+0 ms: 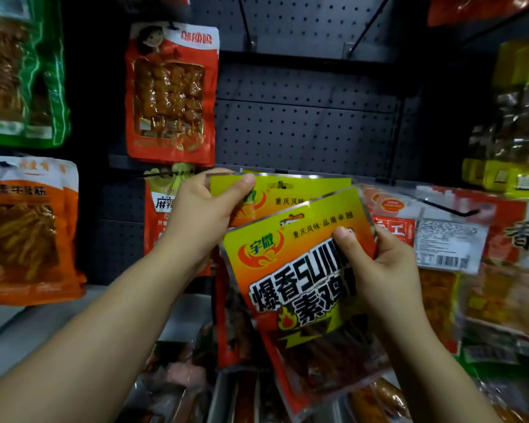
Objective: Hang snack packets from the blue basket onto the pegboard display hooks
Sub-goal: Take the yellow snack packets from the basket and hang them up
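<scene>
A dark pegboard (303, 129) carries hanging snack packets, among them an orange skewer packet (170, 93).

The aisle is dim, and the dark pegboard (303, 129) falls into shadow towards the top. Foil packets catch patchy glare, strongest on the green packet (43, 71) at the upper left. Wide-angle bending curves the edges, where the hanging goods look soft and smeared.

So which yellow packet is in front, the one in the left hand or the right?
The right hand's yellow packet is in front: its whole face shows and it overlaps the rear yellow packet, pinched at its top corner by the left hand.
</scene>
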